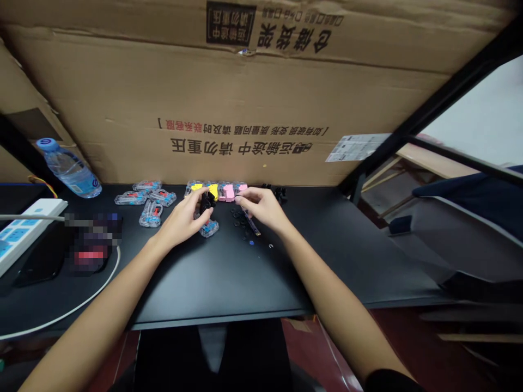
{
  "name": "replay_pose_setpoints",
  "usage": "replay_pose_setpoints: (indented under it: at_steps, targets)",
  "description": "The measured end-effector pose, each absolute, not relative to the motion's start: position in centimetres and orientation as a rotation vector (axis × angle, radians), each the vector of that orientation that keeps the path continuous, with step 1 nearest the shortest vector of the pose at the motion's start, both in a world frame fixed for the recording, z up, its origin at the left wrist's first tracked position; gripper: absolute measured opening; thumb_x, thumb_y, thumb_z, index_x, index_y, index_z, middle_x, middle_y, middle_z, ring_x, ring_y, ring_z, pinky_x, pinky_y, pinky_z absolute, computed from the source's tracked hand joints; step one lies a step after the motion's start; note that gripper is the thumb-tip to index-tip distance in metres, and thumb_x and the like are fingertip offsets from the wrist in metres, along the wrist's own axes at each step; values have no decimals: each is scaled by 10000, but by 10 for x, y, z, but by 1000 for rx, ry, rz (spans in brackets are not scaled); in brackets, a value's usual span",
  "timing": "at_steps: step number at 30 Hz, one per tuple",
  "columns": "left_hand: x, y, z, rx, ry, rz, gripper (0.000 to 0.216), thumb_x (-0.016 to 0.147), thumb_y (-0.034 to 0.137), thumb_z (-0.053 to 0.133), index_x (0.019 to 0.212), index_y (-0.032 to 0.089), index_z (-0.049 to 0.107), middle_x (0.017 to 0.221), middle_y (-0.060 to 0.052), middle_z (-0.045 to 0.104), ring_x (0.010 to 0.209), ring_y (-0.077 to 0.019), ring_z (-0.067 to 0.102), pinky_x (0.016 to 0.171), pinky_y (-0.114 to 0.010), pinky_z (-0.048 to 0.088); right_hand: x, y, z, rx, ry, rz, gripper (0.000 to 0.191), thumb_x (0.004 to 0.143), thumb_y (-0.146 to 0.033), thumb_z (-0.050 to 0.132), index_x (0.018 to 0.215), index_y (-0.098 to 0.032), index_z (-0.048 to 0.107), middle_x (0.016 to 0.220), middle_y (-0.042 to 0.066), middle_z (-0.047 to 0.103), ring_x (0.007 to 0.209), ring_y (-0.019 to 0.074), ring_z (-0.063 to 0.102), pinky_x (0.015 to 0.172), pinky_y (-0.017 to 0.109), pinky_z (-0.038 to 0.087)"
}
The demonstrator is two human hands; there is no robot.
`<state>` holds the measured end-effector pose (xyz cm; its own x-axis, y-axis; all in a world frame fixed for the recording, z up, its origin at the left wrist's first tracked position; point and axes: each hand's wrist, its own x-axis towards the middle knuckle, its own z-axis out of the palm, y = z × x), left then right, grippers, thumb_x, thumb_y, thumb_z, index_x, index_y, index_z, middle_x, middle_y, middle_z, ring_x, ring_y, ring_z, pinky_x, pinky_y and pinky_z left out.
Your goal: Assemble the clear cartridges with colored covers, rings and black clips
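My left hand (183,218) is closed in a pinch on a small black part (206,202) above the black table (212,277); a clear blue-and-red plastic piece (209,228) lies just under its fingers. My right hand (261,207) is curled, fingers pinched near a thin dark tool (252,224) and a cluster of small black rings (237,216). What the right fingers hold is too small to name. Yellow pieces (208,189) and pink pieces (229,191) sit just beyond both hands.
Several clear plastic pieces (147,200) lie at the left, beside a water bottle (68,169). A white power strip (24,228) and white cable (81,305) are at far left. A big cardboard box (245,98) walls the back. Small black parts (278,191) sit behind the right hand.
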<state>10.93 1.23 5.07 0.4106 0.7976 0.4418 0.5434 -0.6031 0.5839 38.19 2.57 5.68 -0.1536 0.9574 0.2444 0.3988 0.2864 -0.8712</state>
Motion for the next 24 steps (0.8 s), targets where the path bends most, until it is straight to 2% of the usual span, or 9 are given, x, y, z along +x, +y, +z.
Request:
replay_pose_setpoints:
  at_steps: [3,7,10,16,24]
  targets:
    - [110,10,51,2405,1079,989,539,1071,373,581,1579,219,480,1453,-144,662,1185,-261,695,1063,-421,572,352,14,51,-1125,-1543,1147,410,844,-551,832,977,-162,818,843,80,775,696,192,684,551,310,586]
    - [110,10,49,2448,1048,968,532,1075,343,579,1583,229,468,1370,-126,685,1110,-244,701,1019,-410,585,334,9,42,-1012,-1406,1325,447,808,-606,878,904,-171,831,840,90,792,734,192,725,600,316,639]
    - [111,10,47,2454,1049,966,533,1068,327,588,1578,229,471,1304,-118,693,1072,-241,698,995,-408,585,333,8,39,-990,-1337,1366,441,792,-593,906,899,-171,840,852,95,808,756,193,749,667,335,672]
    - [111,11,46,2456,1056,990,527,1052,319,603,1561,228,498,1336,-122,690,1017,-225,689,975,-393,587,331,7,38,-988,-1311,1386,420,807,-587,896,839,-173,830,842,92,814,745,188,753,706,346,678]
    - [112,9,47,2485,1136,976,537,1053,346,607,1574,250,517,1343,-113,681,1029,-233,715,963,-382,597,332,9,37,-974,-1386,1366,397,815,-556,882,913,-176,827,862,73,808,776,191,755,803,372,670]
